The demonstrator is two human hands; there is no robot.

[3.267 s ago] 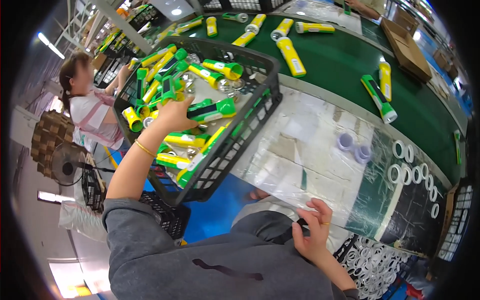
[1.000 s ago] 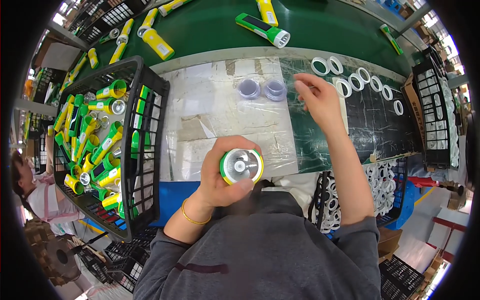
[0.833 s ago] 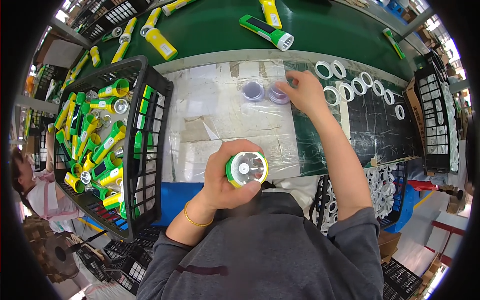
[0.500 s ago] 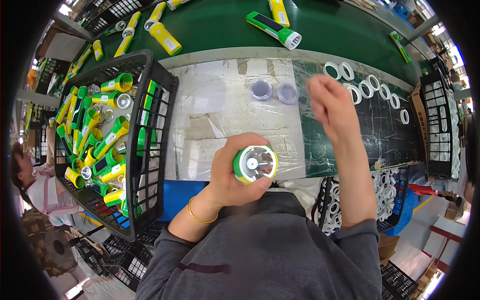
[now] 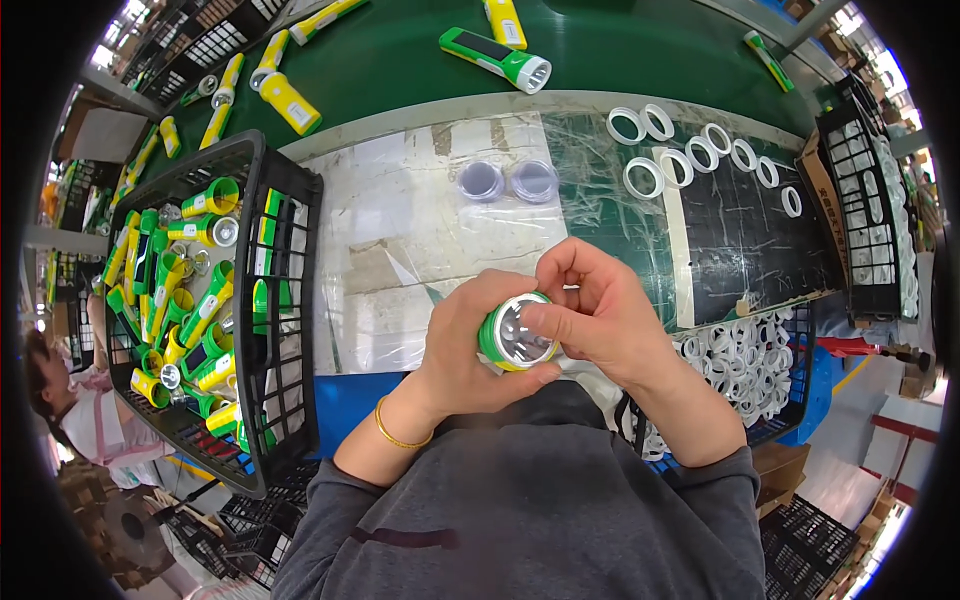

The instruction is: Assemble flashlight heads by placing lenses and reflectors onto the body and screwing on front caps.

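Observation:
A green and yellow flashlight (image 5: 487,341) stands in my left hand (image 5: 452,345), its round reflector end facing up with a white rim around it. The fingers of that hand wrap its side. My right hand (image 5: 610,322) has its thumb laid over the reflector's edge and its fingers curled by the far rim. Whatever those fingers pinch, if anything, is hidden. Beyond the hands, two short stacks of clear round lenses, a left stack (image 5: 481,181) and a right stack (image 5: 534,181), sit on the plastic-covered worktop (image 5: 400,220).
White rings (image 5: 702,154) lie in rows at the right. A black crate (image 5: 262,300) of flashlight bodies stands left; a crate of white rings (image 5: 745,365) sits low right. Flashlights (image 5: 495,60) rest on the green belt (image 5: 400,60). Another person (image 5: 80,390) is at far left.
My right hand has come down and left from beside the white rings to the flashlight's top. My left hand still holds the flashlight. The whole view has shifted slightly.

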